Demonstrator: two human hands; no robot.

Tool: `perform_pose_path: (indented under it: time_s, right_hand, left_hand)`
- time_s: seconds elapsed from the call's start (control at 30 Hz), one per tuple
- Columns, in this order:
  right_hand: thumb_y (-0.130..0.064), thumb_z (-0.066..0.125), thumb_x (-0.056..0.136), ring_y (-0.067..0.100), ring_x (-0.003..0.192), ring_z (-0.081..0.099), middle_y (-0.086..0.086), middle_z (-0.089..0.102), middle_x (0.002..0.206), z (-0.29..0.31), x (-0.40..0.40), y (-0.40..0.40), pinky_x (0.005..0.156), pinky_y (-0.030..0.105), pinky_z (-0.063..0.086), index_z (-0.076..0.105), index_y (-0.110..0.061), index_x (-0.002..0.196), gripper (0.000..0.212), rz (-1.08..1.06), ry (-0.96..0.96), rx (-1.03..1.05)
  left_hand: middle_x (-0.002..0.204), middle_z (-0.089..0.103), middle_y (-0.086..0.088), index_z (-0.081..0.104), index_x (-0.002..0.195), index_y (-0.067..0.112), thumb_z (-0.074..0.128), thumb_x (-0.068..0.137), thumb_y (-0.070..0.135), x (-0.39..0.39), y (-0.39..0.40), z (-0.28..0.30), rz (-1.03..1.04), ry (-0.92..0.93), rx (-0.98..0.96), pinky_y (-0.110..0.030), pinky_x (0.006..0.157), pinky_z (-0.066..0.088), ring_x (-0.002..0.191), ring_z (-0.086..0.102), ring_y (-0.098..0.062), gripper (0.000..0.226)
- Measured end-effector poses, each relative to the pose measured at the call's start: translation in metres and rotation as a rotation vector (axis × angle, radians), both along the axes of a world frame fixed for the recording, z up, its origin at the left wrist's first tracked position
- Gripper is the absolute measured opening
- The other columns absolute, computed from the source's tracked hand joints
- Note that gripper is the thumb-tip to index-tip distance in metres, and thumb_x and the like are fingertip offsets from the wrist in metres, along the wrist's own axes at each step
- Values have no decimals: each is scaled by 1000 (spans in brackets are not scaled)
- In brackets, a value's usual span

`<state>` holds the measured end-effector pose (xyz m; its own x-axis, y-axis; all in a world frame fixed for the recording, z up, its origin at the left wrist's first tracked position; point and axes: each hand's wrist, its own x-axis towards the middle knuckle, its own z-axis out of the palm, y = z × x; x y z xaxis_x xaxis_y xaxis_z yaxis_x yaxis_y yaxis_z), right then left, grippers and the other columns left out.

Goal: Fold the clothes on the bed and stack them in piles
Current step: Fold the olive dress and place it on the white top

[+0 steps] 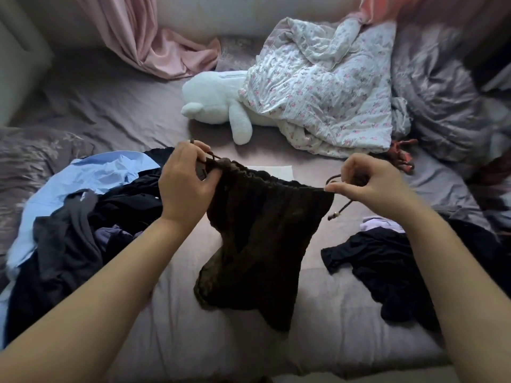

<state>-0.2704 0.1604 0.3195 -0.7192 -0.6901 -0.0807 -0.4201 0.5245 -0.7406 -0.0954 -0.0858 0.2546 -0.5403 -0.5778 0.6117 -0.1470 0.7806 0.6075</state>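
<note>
While both hands hold it up over the bed [276,352], item one is a dark brown sheer garment [260,244] with a gathered drawstring top edge, hanging at the centre of the view, its lower end crumpled on the mauve sheet toward 6 o'clock.

Left hand [185,186]: fingers curled, pinching the garment's gathered top corner and a loop of cord, at 10 o'clock from the garment's middle.

Right hand [370,183]: fingers curled, pinching the opposite top corner at 2 o'clock; the drawstring cord [341,208] with a beaded end dangles just below this hand.

Item two: unfolded heap of clothes [72,225] at 9 o'clock, comprising a light blue shirt [99,172] uppermost toward 10 o'clock, with grey, navy and purple pieces tangled below it.

Item three: dark navy garment [387,269], crumpled, at 4 o'clock, partly under the right forearm; a pale lilac piece [378,225] lies touching its upper edge.

Item four: white paper or cloth sheet [279,170], flat, showing just behind the held garment's top edge at 12 o'clock.

Other holdings: white plush toy [218,106] at 12 o'clock, partly covered by a floral quilt [326,89] at 1 o'clock; pink curtain [154,42] at 11 o'clock; grey duvet [448,100] at 2 o'clock; small red patterned item [401,156] near the quilt's lower corner, kind unclear.
</note>
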Motion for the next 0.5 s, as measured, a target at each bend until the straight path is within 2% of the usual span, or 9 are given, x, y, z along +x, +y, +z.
perform_pose_path:
  time_s: [0.07,0.17,0.23,0.33,0.5]
  right_hand:
    - [-56,73,57,6,50,42,-6,50,55,22,0,5,56,24,34,67,-27,77,36,68,37,123]
    - [-67,62,62,5,47,43,-7,50,52,52,2,11,55,25,35,68,-44,87,34,155,90,300]
    - [-61,61,75,7,45,41,-6,51,49,65,2,11,54,29,34,70,-39,78,24,184,153,390]
    - [-48,58,88,14,47,39,-4,45,46,81,2,11,54,31,34,63,-27,62,34,186,197,371]
    - [-41,50,94,19,56,46,6,51,59,101,0,18,64,43,44,56,-16,68,37,142,230,242]
  left_hand:
    - [91,64,-10,45,82,8,61,74,9,4,-4,15,15,47,-79,-18,72,34,77,50,-10,17]
    - [93,68,-6,41,83,16,62,73,8,7,-3,38,-2,97,-258,-22,73,36,78,55,-18,25]
    - [98,69,-7,40,84,16,64,76,12,7,0,51,-31,110,-383,-30,75,40,84,57,-23,25]
    - [102,67,-10,40,85,16,68,75,15,2,0,69,-38,106,-427,-32,79,39,91,56,-24,30]
    - [103,66,-11,41,87,15,72,74,19,0,-4,93,-14,102,-503,-29,90,34,97,52,-23,34]
